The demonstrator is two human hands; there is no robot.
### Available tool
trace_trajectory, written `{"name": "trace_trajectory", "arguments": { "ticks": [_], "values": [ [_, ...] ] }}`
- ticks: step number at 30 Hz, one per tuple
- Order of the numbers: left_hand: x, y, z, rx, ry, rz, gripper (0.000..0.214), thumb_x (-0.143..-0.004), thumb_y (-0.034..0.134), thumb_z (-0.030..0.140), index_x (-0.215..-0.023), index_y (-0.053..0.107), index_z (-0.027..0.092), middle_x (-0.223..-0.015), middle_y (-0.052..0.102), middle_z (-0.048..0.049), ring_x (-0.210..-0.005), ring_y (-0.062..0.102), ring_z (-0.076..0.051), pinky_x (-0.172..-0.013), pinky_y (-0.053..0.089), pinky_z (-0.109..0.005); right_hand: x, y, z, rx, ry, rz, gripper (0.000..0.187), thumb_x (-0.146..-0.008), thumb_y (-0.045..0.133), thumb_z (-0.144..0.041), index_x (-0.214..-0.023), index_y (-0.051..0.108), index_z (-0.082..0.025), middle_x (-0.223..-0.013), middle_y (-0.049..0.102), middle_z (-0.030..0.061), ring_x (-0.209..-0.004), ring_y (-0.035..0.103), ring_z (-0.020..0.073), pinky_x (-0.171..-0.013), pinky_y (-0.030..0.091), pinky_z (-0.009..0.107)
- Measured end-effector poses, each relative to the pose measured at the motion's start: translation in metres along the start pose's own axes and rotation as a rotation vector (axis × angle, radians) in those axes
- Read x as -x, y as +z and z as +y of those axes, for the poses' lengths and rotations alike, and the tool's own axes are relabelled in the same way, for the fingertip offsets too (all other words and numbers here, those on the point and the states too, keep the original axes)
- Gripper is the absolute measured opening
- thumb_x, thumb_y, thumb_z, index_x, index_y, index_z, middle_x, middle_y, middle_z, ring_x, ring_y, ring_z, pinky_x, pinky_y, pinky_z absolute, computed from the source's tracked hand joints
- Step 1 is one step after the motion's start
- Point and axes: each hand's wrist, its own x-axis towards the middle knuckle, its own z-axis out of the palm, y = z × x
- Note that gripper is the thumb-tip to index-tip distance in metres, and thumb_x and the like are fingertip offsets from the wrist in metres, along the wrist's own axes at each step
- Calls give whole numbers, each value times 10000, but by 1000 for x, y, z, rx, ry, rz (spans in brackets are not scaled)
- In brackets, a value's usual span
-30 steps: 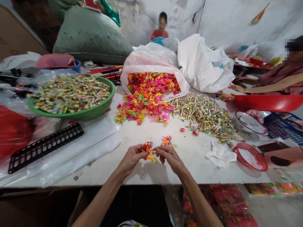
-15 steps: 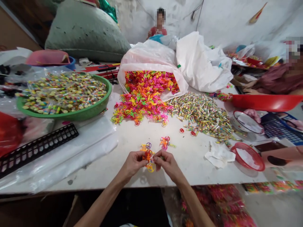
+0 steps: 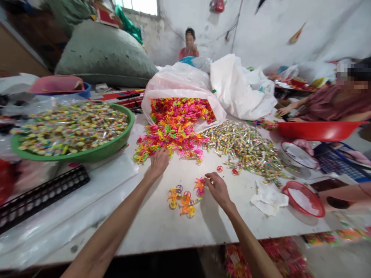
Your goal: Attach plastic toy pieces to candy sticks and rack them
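Note:
My left hand (image 3: 159,164) reaches forward and rests on the near edge of a heap of neon plastic pieces (image 3: 171,131), which spills from a white plastic sack (image 3: 179,83). Its fingertips are hidden among the pieces. My right hand (image 3: 218,189) hovers with its fingers apart and holds nothing, just to the right of a small orange and pink plastic cluster (image 3: 199,186). A loose group of orange and yellow plastic pieces (image 3: 181,200) lies on the white table (image 3: 162,227) between my hands.
A heap of small wrapped candy tubes (image 3: 243,148) lies right of the neon pieces. A green basin (image 3: 87,156) stands left, and a red basin (image 3: 319,131) and red basket (image 3: 303,199) right. A seated co-worker (image 3: 333,102) works right; another person (image 3: 188,50) sits behind the sacks.
My hands were together over the small plastic pieces and have parted. The left has gone forward to the heap, the right has moved right, and the small pieces now lie on the table.

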Motion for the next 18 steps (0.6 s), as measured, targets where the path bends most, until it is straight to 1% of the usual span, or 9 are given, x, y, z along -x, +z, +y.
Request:
{"name": "trace_trajectory", "arguments": {
  "ticks": [1,3,6,9,11,13,15,17,18],
  "values": [
    [-8,3,-1,-25,3,-10,300,-774,362,96,-958,592,150,-1060,539,-148,-1005,484,-294,-821,377,-459,-3,-4,9,80,6,7,230,-814,425,-252,-922,611,-171,-902,612,62,-683,573,145,-658,430,259],
    [-12,9,-5,-66,16,-43,294,-759,352,70,-911,594,139,-1037,535,-158,-948,513,-302,-794,380,-477,-9,-16,29,234,68,29,238,-804,428,-217,-960,601,-168,-949,609,58,-701,577,138,-693,429,254],
    [3,17,-15,-115,49,-97,249,-771,351,92,-788,594,143,-975,546,-138,-837,553,-274,-760,395,-455,-23,-40,59,393,206,57,249,-796,424,-187,-967,605,-166,-946,618,55,-756,582,151,-702,424,255],
    [22,22,-23,-200,77,-101,229,-801,357,163,-769,583,170,-971,545,-109,-867,536,-253,-767,402,-412,-47,-56,80,489,268,76,276,-783,421,-150,-979,615,-171,-996,604,79,-855,568,184,-682,403,265],
    [30,22,-24,-242,124,-49,214,-797,374,173,-774,587,177,-1018,545,-113,-954,498,-268,-809,384,-418,-65,-58,86,539,258,48,274,-762,445,-123,-948,635,-190,-1011,599,80,-883,555,193,-663,382,260],
    [33,21,-23,-234,187,3,196,-778,402,160,-749,595,176,-1045,554,-127,-1018,465,-291,-864,344,-451,-79,-53,86,573,224,2,231,-730,487,-103,-855,659,-191,-961,614,81,-896,541,202,-655,360,258],
    [33,19,-22,-209,221,9,182,-760,427,149,-715,601,174,-962,595,-132,-1003,478,-297,-881,323,-466,-86,-46,83,593,190,-30,169,-709,515,-100,-758,662,-169,-894,624,94,-905,527,216,-660,343,261],
    [32,18,-24,-190,216,-28,180,-749,436,139,-707,609,170,-843,623,-124,-946,514,-287,-860,342,-450,-84,-41,79,597,162,-37,126,-708,527,-114,-708,648,-149,-861,621,111,-897,519,224,-661,331,266],
    [31,18,-25,-185,208,-42,183,-747,437,135,-721,615,167,-817,629,-118,-930,527,-279,-851,352,-434,-82,-39,77,594,150,-31,117,-715,525,-124,-704,640,-143,-857,619,116,-888,517,222,-661,326,266]
  ]
}}
